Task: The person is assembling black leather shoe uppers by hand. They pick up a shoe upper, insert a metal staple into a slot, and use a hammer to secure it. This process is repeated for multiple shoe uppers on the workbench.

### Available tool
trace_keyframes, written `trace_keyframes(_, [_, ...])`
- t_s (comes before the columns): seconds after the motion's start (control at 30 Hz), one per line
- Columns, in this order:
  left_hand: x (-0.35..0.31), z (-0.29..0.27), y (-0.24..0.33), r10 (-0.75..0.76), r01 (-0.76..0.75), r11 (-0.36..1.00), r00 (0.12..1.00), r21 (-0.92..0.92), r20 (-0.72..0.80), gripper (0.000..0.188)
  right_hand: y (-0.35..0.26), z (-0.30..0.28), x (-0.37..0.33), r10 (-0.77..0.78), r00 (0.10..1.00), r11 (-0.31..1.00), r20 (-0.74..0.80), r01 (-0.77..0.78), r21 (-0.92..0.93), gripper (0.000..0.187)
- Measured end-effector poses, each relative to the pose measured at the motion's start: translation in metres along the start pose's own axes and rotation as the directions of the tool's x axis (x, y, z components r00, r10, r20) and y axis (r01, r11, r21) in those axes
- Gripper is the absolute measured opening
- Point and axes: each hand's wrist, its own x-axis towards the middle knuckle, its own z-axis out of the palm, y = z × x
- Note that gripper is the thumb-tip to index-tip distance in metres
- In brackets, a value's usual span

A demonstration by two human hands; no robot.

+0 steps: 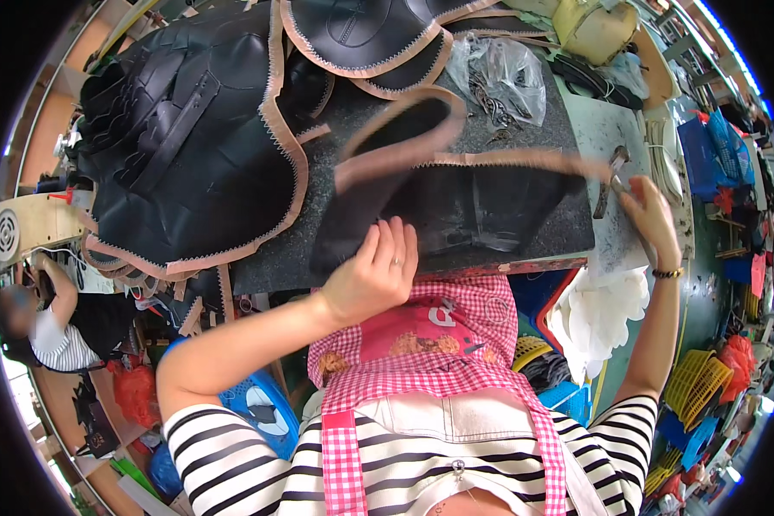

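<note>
A black leather-like piece (456, 206) with a tan zigzag-stitched edging strip (525, 160) lies at the front of the dark work surface. Part of its left side is smeared by motion, and the strip rises there in a loop. At its near left edge, my left hand (378, 267) is closed, fingers pinched on the piece. To the right, my right hand (652, 219) is wrapped round the handle of a hammer. The metal hammer head (609, 182) is beside the right end of the strip; most of the handle is hidden by the hand.
Large stacked black panels (206, 146) with tan edging cover the left side. A clear plastic bag (507, 77) with small metal parts is at the back. White sheets (598, 318) hang below the right table edge. A co-worker (52, 318) is at the far left.
</note>
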Motion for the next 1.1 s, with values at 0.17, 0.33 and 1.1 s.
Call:
trace_keyframes(0.17, [-0.009,-0.003,0.0,0.138,-0.142,0.98,0.99,0.137,0.035,0.039,-0.015,0.02,-0.007,-0.128,0.989,0.985,-0.07,0.135,0.112,0.03])
trace_keyframes(0.33, [-0.01,-0.005,-0.001,-0.047,0.057,0.977,0.998,-0.207,0.052,0.04,-0.061,-0.001,-0.022,0.223,0.958,0.875,-0.18,-0.115,0.471,0.029])
trace_keyframes(1.1, [-0.013,0.006,-0.003,-0.065,0.094,0.95,0.992,-0.298,0.105,0.047,-0.225,0.043,-0.052,-0.249,0.844,0.769,0.475,-0.125,0.626,0.024])
